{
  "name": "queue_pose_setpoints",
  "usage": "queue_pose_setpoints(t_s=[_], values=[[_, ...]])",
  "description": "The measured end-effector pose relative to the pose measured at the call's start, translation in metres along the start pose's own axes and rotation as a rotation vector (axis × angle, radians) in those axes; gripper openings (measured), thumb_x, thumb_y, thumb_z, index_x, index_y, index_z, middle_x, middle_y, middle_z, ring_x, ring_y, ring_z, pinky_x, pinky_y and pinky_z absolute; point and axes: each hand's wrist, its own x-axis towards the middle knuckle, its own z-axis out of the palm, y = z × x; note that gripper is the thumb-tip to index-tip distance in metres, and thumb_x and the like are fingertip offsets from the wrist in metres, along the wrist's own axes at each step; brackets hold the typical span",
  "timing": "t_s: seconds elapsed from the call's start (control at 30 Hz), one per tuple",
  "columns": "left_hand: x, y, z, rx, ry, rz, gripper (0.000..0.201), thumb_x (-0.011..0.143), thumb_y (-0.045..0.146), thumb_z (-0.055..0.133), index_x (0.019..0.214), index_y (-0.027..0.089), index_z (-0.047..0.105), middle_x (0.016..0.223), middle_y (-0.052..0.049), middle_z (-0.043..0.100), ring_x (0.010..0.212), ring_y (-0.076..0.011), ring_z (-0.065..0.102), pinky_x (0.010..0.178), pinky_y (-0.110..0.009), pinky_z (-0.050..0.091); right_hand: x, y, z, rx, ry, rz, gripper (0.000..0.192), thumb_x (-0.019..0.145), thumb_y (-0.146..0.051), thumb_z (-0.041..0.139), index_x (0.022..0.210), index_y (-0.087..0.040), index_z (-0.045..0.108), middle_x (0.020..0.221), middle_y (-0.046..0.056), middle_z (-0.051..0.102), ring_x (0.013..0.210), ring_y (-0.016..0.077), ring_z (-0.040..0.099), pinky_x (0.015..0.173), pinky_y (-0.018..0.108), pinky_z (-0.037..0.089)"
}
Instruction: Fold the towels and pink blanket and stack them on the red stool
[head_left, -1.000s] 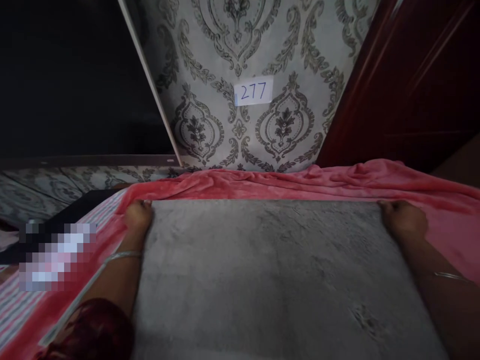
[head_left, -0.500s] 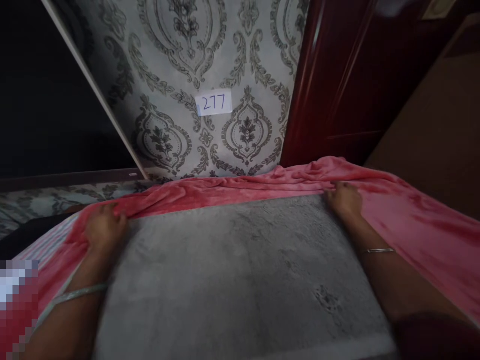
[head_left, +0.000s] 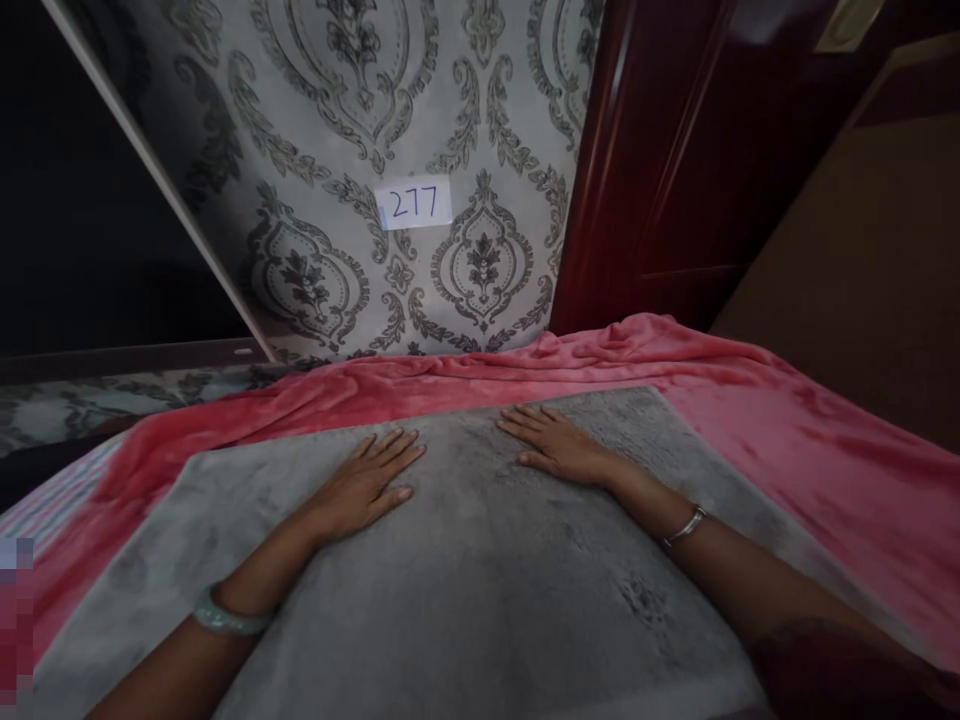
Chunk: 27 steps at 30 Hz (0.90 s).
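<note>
The grey cloth (head_left: 465,580) lies flat across the middle and lower part of the view, on top of the pink blanket (head_left: 787,450). Its far edge runs from about 10 o'clock to 1 o'clock of the frame centre.

The left hand (head_left: 367,485) rests palm down on the grey cloth, fingers spread and pointing toward 1 o'clock. It grips nothing. A pale bangle (head_left: 225,618) sits on the left wrist.

The right hand (head_left: 559,447) rests palm down on the same cloth, at 3 o'clock of the left hand and near it, not touching. Its fingers are spread and point toward 10 o'clock. It grips nothing. A thin metal bracelet (head_left: 684,527) sits on the right wrist.

The pink blanket shows around the cloth at 9, 12 and 3 o'clock, wrinkled along its far side. A striped sheet (head_left: 52,495) shows beneath it at 9 o'clock.

At 12 o'clock stands a patterned wall (head_left: 337,150) bearing a white label (head_left: 413,203) marked 277. A dark red door (head_left: 675,170) stands at 1 o'clock.
</note>
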Motion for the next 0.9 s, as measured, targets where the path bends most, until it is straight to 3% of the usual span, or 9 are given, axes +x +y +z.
queue_pose_setpoints(t_s=[0.3, 0.4, 0.5, 0.57, 0.63, 0.7, 0.8, 0.9], values=[[-0.001, 0.003, 0.002, -0.002, 0.021, 0.004, 0.067, 0.099, 0.062, 0.033, 0.159, 0.032, 0.025, 0.167, -0.005, 0.023, 0.154, -0.0286, 0.019, 0.125, -0.058, 0.011, -0.001, 0.002, 0.003, -0.008, 0.003, -0.001, 0.068, 0.101, -0.065, 0.030, 0.160, -0.033, 0.024, 0.167, 0.001, 0.017, 0.155, 0.0260, 0.011, 0.125, 0.055, 0.009], [0.003, 0.003, -0.005, -0.009, 0.025, 0.000, 0.068, 0.098, 0.065, 0.035, 0.157, 0.030, 0.033, 0.164, -0.007, 0.031, 0.152, -0.0310, 0.025, 0.123, -0.058, 0.018, 0.001, 0.001, 0.002, -0.025, 0.009, 0.002, 0.066, 0.101, -0.064, 0.032, 0.160, -0.033, 0.025, 0.167, 0.002, 0.021, 0.154, 0.0263, 0.014, 0.125, 0.054, 0.011], [0.027, 0.013, -0.015, -0.080, 0.071, 0.011, 0.067, 0.099, 0.064, 0.029, 0.155, 0.027, 0.039, 0.160, -0.008, 0.040, 0.149, -0.0290, 0.033, 0.123, -0.054, 0.023, 0.005, -0.011, -0.003, -0.028, 0.002, -0.016, 0.068, 0.101, -0.065, 0.032, 0.160, -0.030, 0.027, 0.166, 0.005, 0.022, 0.154, 0.0277, 0.014, 0.124, 0.056, 0.011], [0.053, 0.023, -0.015, -0.186, 0.101, 0.064, 0.069, 0.101, 0.061, 0.021, 0.155, 0.023, 0.037, 0.161, -0.008, 0.039, 0.148, -0.0248, 0.034, 0.124, -0.047, 0.023, 0.011, -0.023, -0.005, -0.026, 0.014, -0.070, 0.069, 0.101, -0.065, 0.032, 0.160, -0.029, 0.028, 0.167, 0.006, 0.020, 0.155, 0.0278, 0.012, 0.124, 0.058, 0.008], [0.080, 0.034, -0.009, -0.293, 0.088, 0.107, 0.072, 0.101, 0.061, 0.018, 0.156, 0.020, 0.035, 0.162, -0.009, 0.036, 0.149, -0.0222, 0.034, 0.124, -0.042, 0.025, 0.017, -0.036, -0.003, -0.019, 0.003, -0.127, 0.069, 0.102, -0.063, 0.032, 0.160, -0.027, 0.026, 0.167, 0.007, 0.018, 0.155, 0.0271, 0.011, 0.124, 0.058, 0.008], [0.102, 0.042, 0.003, -0.330, 0.050, 0.094, 0.072, 0.101, 0.060, 0.017, 0.156, 0.018, 0.034, 0.162, -0.010, 0.036, 0.150, -0.0221, 0.032, 0.126, -0.044, 0.021, 0.021, -0.046, 0.001, -0.021, -0.036, -0.136, 0.069, 0.102, -0.061, 0.035, 0.161, -0.026, 0.025, 0.167, 0.009, 0.018, 0.155, 0.0271, 0.010, 0.124, 0.058, 0.008], [0.114, 0.048, 0.018, -0.312, 0.024, 0.079, 0.068, 0.102, 0.057, 0.017, 0.156, 0.020, 0.035, 0.162, -0.009, 0.035, 0.152, -0.0216, 0.026, 0.127, -0.047, 0.010, 0.016, -0.057, 0.007, -0.024, -0.095, -0.123, 0.070, 0.102, -0.057, 0.041, 0.161, -0.024, 0.024, 0.167, 0.012, 0.016, 0.155, 0.0290, 0.006, 0.123, 0.060, 0.005], [0.111, 0.047, 0.023, -0.299, 0.013, 0.090, 0.065, 0.103, 0.053, 0.014, 0.156, 0.022, 0.036, 0.164, -0.007, 0.031, 0.153, -0.0203, 0.023, 0.127, -0.047, 0.008, -0.014, -0.076, 0.011, 0.033, -0.132, -0.203, 0.071, 0.100, -0.059, 0.046, 0.160, -0.026, 0.027, 0.168, 0.010, 0.010, 0.155, 0.0312, 0.000, 0.121, 0.063, 0.000]])
